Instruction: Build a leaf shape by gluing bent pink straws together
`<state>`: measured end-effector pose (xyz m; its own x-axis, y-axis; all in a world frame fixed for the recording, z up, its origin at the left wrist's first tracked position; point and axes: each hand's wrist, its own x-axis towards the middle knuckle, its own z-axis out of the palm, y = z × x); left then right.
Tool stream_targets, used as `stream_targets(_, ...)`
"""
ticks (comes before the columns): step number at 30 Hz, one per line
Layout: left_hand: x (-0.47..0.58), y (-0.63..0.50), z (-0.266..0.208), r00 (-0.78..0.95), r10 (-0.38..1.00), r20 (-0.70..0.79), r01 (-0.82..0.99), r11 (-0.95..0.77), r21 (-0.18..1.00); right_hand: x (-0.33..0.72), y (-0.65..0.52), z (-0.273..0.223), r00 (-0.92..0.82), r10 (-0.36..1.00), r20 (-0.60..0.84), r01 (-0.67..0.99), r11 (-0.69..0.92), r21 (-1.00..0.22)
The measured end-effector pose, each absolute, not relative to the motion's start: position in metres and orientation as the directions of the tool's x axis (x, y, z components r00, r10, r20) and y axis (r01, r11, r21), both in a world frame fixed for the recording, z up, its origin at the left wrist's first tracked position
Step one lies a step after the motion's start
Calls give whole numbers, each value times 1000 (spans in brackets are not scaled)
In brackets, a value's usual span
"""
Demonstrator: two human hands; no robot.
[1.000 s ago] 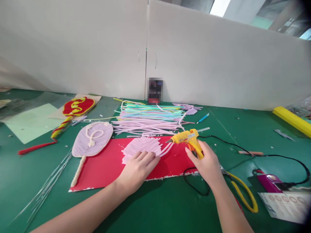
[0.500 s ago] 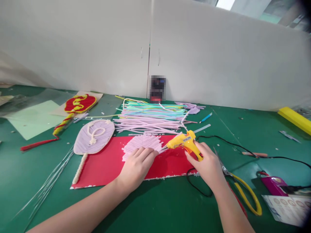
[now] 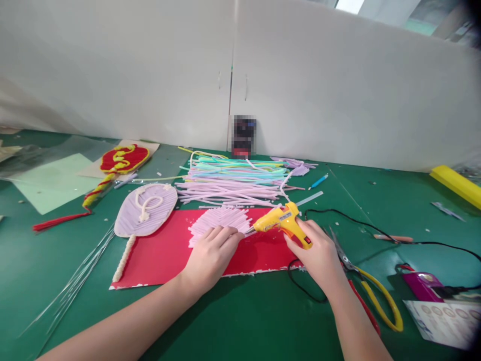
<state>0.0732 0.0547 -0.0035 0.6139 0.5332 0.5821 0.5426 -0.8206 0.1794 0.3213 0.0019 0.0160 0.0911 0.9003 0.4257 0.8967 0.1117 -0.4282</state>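
My right hand [image 3: 317, 248] is wrapped round the handle of a yellow glue gun [image 3: 285, 221], whose nozzle points left, close to the fingertips of my left hand [image 3: 216, 253]. Those left fingers are closed, and a short lilac pipe cleaner [image 3: 249, 232] sticks out of them under the nozzle. Beside and partly beneath the left hand lies a leaf-shaped panel of lilac pipe cleaners [image 3: 220, 220], resting on a red sheet [image 3: 161, 258]. At the sheet's left is a lilac fan [image 3: 130, 218] with a cream rim and twisted handle.
A pile of pastel pipe cleaners [image 3: 233, 183] lies behind the sheet. Scissors [image 3: 379, 296] lie right of my right hand, near a purple power socket [image 3: 421, 286] and the black cord [image 3: 349, 215]. A red and yellow fan [image 3: 124, 159] and thin wires [image 3: 77, 281] lie on the left.
The glue gun and my right hand have shifted slightly left and down, bringing the nozzle nearer the left fingertips. My left hand stays almost where it was.
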Motion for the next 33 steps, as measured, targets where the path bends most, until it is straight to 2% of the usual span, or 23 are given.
stream_targets(16,75,55,-2,603,538,590,554,-814,175,323,2,14,95,908,408,870,123,-478)
stream_targets(33,75,55,0,600,536,594,550,-815,179,324,2,14,85,906,415,871,135,-473)
